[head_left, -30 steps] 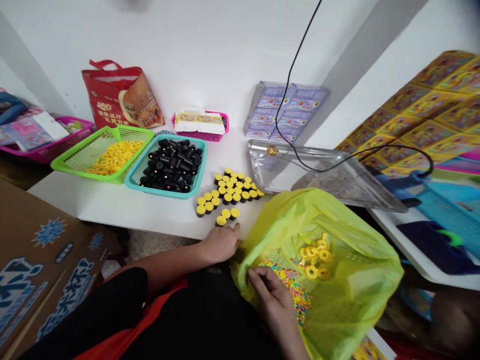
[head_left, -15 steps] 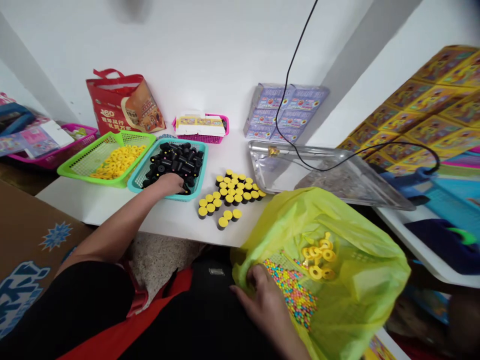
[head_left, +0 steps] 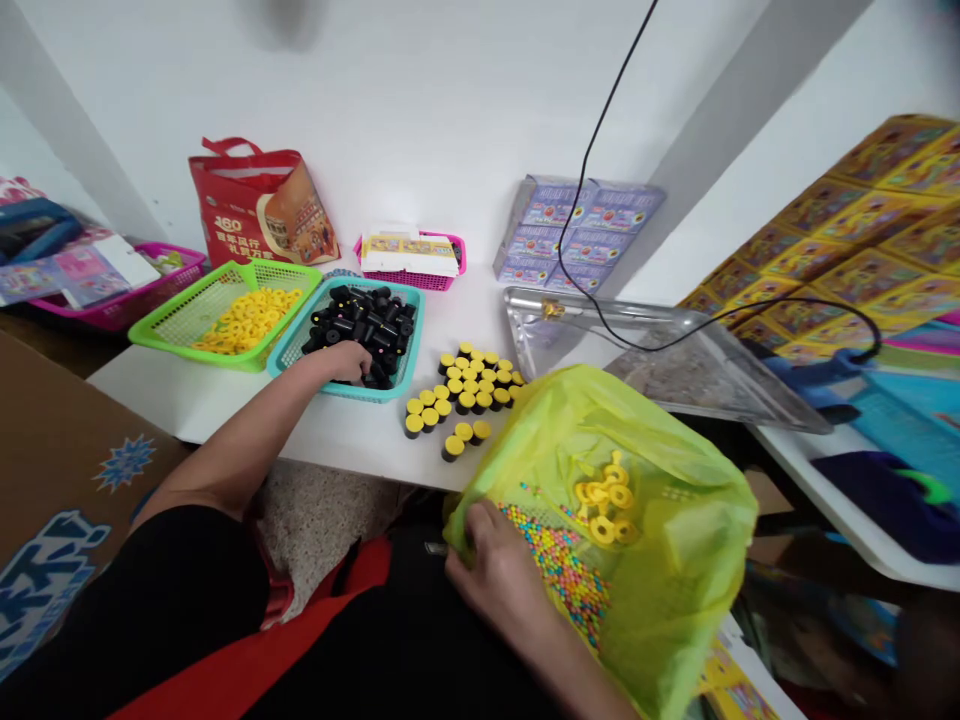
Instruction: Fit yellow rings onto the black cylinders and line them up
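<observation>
My left hand (head_left: 346, 362) reaches into a teal basket (head_left: 341, 393) of black plastic pieces (head_left: 364, 322). Its fingers are bent and pressed together among the pieces; the fingertips are partly hidden, so what they hold cannot be made out. My right hand (head_left: 499, 560) is closed on the near left rim of a yellow-green plastic bag (head_left: 675, 590). Inside the bag are many small coloured beads (head_left: 566, 575) and several yellow ring-shaped pieces (head_left: 604, 500). Between the basket and the bag, black cylinders with yellow tops (head_left: 471, 385) stand upright in a cluster on the white table (head_left: 330, 435).
A green basket (head_left: 161, 342) of yellow pieces stands left of the teal one. Behind are a red bag (head_left: 259, 215), a pink basket (head_left: 409, 280) and purple boxes (head_left: 574, 235). A metal tray (head_left: 675, 395) lies right, crossed by a black cable (head_left: 581, 180). A cardboard box (head_left: 60, 430) stands left.
The yellow-green bag and my right hand have shifted left and closer to me. My left hand stays in the teal basket, fingers slightly shifted. The whole view has moved slightly.
</observation>
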